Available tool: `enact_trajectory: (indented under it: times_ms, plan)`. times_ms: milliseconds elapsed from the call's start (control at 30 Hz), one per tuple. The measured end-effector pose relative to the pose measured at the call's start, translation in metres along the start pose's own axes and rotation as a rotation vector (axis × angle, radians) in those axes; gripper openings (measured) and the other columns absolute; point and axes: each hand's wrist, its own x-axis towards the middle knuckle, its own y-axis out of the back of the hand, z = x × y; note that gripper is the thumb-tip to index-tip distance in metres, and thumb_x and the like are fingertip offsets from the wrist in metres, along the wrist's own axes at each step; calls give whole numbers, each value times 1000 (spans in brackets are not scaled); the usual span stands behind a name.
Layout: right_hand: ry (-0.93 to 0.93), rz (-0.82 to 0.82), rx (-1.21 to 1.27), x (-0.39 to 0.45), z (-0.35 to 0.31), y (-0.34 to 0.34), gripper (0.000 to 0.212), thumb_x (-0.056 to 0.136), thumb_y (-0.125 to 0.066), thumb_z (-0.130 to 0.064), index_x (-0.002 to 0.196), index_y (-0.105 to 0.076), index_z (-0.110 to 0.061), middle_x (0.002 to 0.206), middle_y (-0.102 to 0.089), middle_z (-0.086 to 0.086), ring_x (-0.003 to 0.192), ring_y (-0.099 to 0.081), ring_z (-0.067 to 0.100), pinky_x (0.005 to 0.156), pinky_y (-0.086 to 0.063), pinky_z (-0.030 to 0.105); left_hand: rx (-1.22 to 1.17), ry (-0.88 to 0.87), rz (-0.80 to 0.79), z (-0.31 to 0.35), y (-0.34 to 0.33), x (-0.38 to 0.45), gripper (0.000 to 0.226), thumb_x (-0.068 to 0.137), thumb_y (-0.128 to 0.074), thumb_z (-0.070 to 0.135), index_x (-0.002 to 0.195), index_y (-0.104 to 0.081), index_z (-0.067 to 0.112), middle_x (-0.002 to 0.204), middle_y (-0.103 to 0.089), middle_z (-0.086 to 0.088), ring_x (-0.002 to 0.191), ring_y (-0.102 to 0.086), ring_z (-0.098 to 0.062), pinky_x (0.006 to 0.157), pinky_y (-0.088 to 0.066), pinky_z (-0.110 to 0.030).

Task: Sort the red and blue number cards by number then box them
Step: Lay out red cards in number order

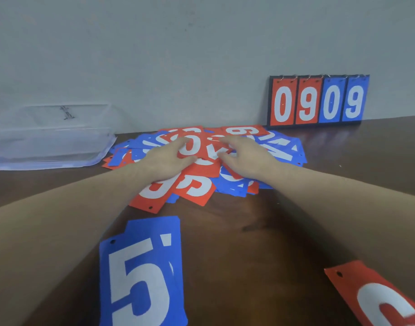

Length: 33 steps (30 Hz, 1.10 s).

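Head view shows the left grip (168,158) lying flat with straight fingers on a red card (190,147) atop the mixed pile of red and blue number cards (201,161); the right grip (244,158) presses the same heap with relaxed, spread fingers. Nearer the viewer on the dark bench (248,231) lie a blue 5 stack (143,274) and a red card stack (378,300). A clear plastic box (48,137) sits left, and a flip scoreboard (318,101) reading 0909 leans on the wall.
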Motion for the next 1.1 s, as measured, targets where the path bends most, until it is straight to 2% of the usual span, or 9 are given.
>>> enact_trajectory:
  times_ms: [133, 267, 367, 467, 667, 800, 933, 1033, 1100]
  plan:
    - [52, -137, -145, 11, 0, -7, 48, 105, -36, -53, 139, -59, -29, 151, -50, -6, 145, -35, 23, 120, -28, 45, -40, -55, 80, -8, -7, 0, 60, 93, -54, 63, 146, -41, 38, 149, -49, 8, 131, -51, -20, 106, -43, -34]
    - [94, 10, -191, 5, 0, -5, 42, 97, -46, -62, 97, -62, -24, 103, -63, -7, 98, -53, 15, 96, -45, 40, -102, -132, 193, -6, -12, -5, 50, 91, -58, 61, 134, -56, 34, 131, -58, 13, 119, -55, -8, 93, -44, -25]
    - [39, -71, -151, -1, -2, -4, 55, 90, -49, -73, 116, -57, -25, 115, -65, -4, 104, -57, 18, 90, -48, 36, -5, -181, 269, -6, -12, -5, 38, 96, -50, 60, 115, -70, 33, 107, -64, 10, 99, -59, -12, 83, -50, -35]
    - [64, -101, -152, -3, -3, -1, 66, 87, -46, -79, 139, -50, -38, 142, -57, -11, 130, -50, 18, 114, -35, 44, 94, -227, 287, -7, -11, -6, 41, 100, -43, 56, 105, -75, 31, 96, -64, 3, 90, -59, -17, 75, -50, -39]
    - [29, -249, -176, 2, -1, 0, 76, 92, -36, -76, 158, -20, -43, 162, -34, -10, 149, -29, 22, 122, -12, 60, 74, -271, 354, -5, -9, -13, 31, 106, -43, 34, 113, -70, 20, 100, -70, 2, 95, -62, -21, 77, -48, -39]
    - [42, -211, -169, -5, -7, 1, 65, 97, -39, -68, 156, -27, -44, 158, -40, -9, 146, -36, 21, 122, -9, 63, 3, -215, 332, -3, -8, -17, 35, 97, -51, 21, 129, -66, 23, 120, -67, 7, 107, -62, -18, 88, -52, -38]
    - [62, -22, -90, -22, -14, 3, 45, 99, -53, -53, 141, -53, -38, 138, -62, -9, 126, -55, 16, 119, -27, 50, 39, -280, 364, -5, -7, -15, 39, 94, -52, 12, 127, -70, 24, 142, -55, 2, 126, -52, -21, 100, -45, -35]
    - [41, 75, -16, -34, -12, 13, 30, 98, -62, -38, 127, -61, -34, 120, -70, -9, 106, -62, 15, 100, -47, 39, 61, -254, 395, -3, -1, -21, 37, 96, -54, 12, 124, -71, 30, 159, -35, -2, 137, -43, -27, 108, -37, -37]
    - [-3, 94, 61, -41, -9, 20, 29, 96, -65, -28, 124, -61, -32, 123, -66, -8, 102, -60, 13, 85, -49, 30, 57, -211, 367, 1, 5, -27, 39, 98, -54, 13, 126, -69, 36, 167, -18, 1, 136, -45, -23, 99, -41, -31]
